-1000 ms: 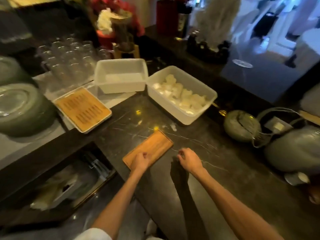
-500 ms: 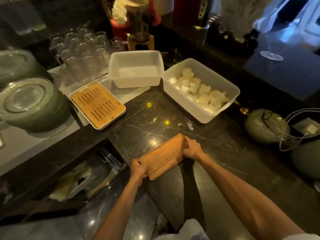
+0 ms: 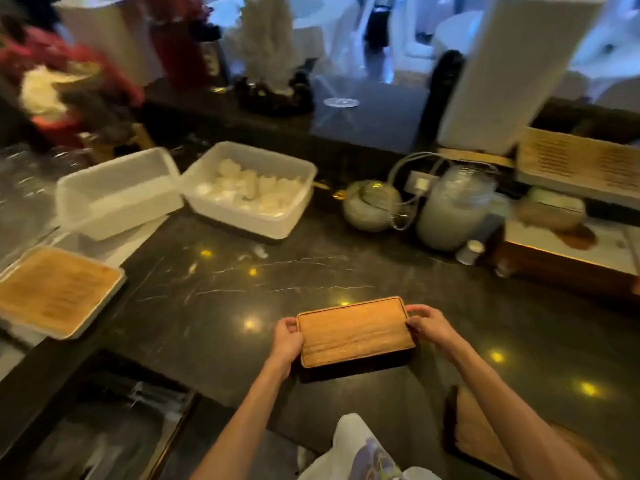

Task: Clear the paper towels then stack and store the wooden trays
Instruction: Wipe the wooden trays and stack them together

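A small rectangular wooden tray (image 3: 355, 331) is held level just above the dark marble counter (image 3: 221, 292). My left hand (image 3: 288, 341) grips its left short end and my right hand (image 3: 428, 325) grips its right short end. The tray's top is bare. A white plastic tub (image 3: 294, 216) at the back holds several rolled white paper towels (image 3: 249, 188). Beside it on the left stands a second white tub (image 3: 117, 199). Another wooden tray or board (image 3: 481, 434) shows at the lower right, partly hidden by my right forearm.
A slatted wooden tray in a white frame (image 3: 55, 292) lies at the far left. A round grey teapot (image 3: 372, 206) and a pale jar (image 3: 453, 209) with cables stand at the back right. A slatted wooden box (image 3: 578, 164) sits far right. An open bin recess (image 3: 104, 434) lies lower left.
Both hands took hold of the small tray by its ends, turned it level and square to me, and carried it rightwards along the counter. The view swung to the right.
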Available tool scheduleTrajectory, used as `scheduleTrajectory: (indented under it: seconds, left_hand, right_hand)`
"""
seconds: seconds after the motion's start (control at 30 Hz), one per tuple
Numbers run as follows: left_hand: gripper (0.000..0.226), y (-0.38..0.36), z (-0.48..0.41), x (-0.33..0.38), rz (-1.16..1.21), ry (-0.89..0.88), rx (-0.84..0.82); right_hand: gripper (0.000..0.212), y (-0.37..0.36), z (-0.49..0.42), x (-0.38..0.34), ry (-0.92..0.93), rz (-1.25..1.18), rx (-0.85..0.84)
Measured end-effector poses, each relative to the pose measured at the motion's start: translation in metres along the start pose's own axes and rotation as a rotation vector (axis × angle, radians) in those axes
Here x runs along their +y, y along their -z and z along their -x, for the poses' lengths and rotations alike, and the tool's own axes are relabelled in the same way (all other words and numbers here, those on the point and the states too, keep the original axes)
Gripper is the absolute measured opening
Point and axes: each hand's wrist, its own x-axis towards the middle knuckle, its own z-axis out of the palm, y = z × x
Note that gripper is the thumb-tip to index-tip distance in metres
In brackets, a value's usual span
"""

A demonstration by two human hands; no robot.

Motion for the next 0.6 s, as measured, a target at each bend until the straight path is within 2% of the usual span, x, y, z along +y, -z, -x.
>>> scheduleTrajectory:
  seconds: [0.23, 0.33, 0.6]
  left_hand:
    - [0.028, -0.174, 0.059, 0.019, -0.261, -0.098, -0.336]
    - [0.026, -0.223, 0.084, 0.009, -0.366, -0.114, -0.436]
    - [0.028, -0.266, 0.114, -0.037, -0.597, -0.199, -0.423]
  right_hand:
    - [0.034, 0.155, 0.055, 0.129, -0.053, -0.187, 0.346]
    - [0.033, 0.187, 0.08, 0.186, -0.129, -0.199, 0.402]
    - [0.032, 0.195, 0.107, 0.269, -0.177, -0.272, 0.438]
